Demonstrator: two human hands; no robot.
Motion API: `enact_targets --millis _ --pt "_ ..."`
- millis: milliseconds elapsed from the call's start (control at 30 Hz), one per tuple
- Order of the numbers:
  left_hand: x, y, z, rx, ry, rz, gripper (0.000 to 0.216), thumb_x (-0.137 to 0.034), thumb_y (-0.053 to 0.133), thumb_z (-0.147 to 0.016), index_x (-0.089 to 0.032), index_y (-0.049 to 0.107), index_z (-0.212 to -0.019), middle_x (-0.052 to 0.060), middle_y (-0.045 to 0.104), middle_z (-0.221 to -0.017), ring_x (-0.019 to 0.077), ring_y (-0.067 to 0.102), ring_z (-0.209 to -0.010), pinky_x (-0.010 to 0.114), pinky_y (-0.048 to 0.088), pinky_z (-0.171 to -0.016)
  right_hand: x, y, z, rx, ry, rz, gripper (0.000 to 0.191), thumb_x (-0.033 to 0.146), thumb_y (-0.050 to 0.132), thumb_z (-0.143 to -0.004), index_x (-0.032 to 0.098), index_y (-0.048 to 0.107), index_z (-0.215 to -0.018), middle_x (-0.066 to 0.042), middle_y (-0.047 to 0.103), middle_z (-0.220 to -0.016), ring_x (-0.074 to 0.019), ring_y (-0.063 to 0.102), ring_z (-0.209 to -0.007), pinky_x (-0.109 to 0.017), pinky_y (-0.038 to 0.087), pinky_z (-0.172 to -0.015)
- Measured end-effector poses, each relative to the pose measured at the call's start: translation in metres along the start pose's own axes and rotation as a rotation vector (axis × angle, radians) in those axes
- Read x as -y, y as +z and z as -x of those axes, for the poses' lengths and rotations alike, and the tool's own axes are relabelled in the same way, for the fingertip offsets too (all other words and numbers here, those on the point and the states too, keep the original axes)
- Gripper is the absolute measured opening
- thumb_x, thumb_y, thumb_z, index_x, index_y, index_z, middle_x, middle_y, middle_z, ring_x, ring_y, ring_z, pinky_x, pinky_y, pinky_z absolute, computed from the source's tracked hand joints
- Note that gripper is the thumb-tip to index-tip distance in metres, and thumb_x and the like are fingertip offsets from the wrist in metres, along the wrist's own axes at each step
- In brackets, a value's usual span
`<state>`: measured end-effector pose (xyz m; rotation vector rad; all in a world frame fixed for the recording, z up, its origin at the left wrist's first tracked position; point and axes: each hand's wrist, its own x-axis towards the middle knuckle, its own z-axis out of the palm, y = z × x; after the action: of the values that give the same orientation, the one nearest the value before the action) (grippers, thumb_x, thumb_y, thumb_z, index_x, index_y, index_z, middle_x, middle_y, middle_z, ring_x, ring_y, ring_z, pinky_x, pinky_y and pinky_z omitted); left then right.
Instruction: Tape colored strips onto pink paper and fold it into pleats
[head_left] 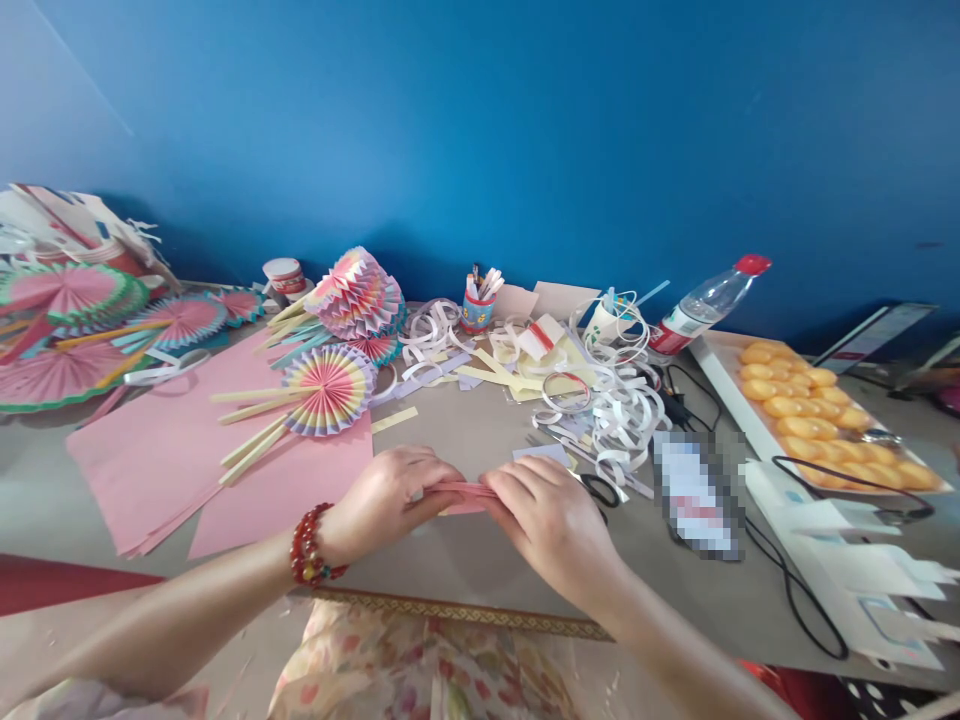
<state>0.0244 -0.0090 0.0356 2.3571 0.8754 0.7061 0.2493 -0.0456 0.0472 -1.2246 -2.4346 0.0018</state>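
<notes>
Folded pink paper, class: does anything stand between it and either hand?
Nothing visible does. The left hand and right hand both grip the folded pink paper directly. The scissors lie beside the right hand, not between.

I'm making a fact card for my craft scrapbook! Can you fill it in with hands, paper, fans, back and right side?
Left hand: the left hand grips pink paper; red bracelet on wrist
Right hand: the right hand grips the paper's other end
Fans: a striped fan lies on pink sheets; others lie around it
Back: pen cup, by the blue wall
Right side: curly white strips, red-capped bottle, white tray of yellow things
</notes>
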Motion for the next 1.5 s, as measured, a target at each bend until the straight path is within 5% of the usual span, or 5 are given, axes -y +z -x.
enact_targets --millis 500,800,1067,1367,1500 --pt "-0.012 0.001 0.004 -0.076 -0.144 0.149 0.009 -0.027 0.060 -0.091 -0.022 0.068 -0.091 -0.001 0.070 -0.080 0.0122 0.062 -0.077 0.020 0.043 -0.067 0.004 -0.013 -0.008 0.134 0.027 -0.131 0.026 0.029 0.047 -0.099 0.018 0.053 -0.076 -0.001 0.058 -0.071 -0.0160 0.052 -0.070 -0.028 0.030 -0.070" --pt "-0.019 0.004 0.006 -0.098 -0.141 0.163 0.020 -0.033 0.061 -0.090 -0.018 0.064 -0.077 0.000 0.065 -0.067 0.0124 0.058 -0.066 0.021 0.041 -0.062 -0.002 -0.010 -0.010 0.264 -0.026 -0.280 0.016 0.008 0.053 -0.090 0.018 0.054 -0.078 0.001 0.058 -0.069 -0.0144 0.050 -0.068 -0.026 0.028 -0.064" --pt "-0.016 -0.005 0.006 0.068 -0.222 0.290 0.014 -0.034 0.063 -0.089 -0.021 0.069 -0.089 -0.001 0.070 -0.079 0.0131 0.062 -0.077 0.020 0.044 -0.067 -0.008 -0.012 -0.010 0.299 -0.072 -0.326 0.025 0.012 0.046 -0.094 0.018 0.047 -0.070 0.001 0.053 -0.064 -0.0137 0.046 -0.064 -0.027 0.026 -0.062" --pt "-0.014 0.006 0.010 -0.155 -0.029 0.200 0.011 -0.024 0.059 -0.092 -0.020 0.064 -0.083 -0.002 0.067 -0.070 0.0128 0.058 -0.072 0.025 0.043 -0.079 -0.007 -0.008 -0.010 0.277 -0.066 -0.305 0.015 0.011 0.048 -0.093 0.017 0.057 -0.083 -0.001 0.061 -0.072 -0.0154 0.051 -0.070 -0.028 0.028 -0.066" --pt "-0.016 0.003 0.008 -0.044 -0.098 0.132 0.014 -0.031 0.057 -0.093 -0.020 0.065 -0.087 0.001 0.066 -0.075 0.0158 0.060 -0.079 0.024 0.045 -0.072 -0.007 -0.004 -0.008 0.285 -0.085 -0.268 0.018 0.014 0.049 -0.094 0.018 0.057 -0.078 -0.001 0.060 -0.069 -0.0150 0.052 -0.068 -0.028 0.028 -0.066"
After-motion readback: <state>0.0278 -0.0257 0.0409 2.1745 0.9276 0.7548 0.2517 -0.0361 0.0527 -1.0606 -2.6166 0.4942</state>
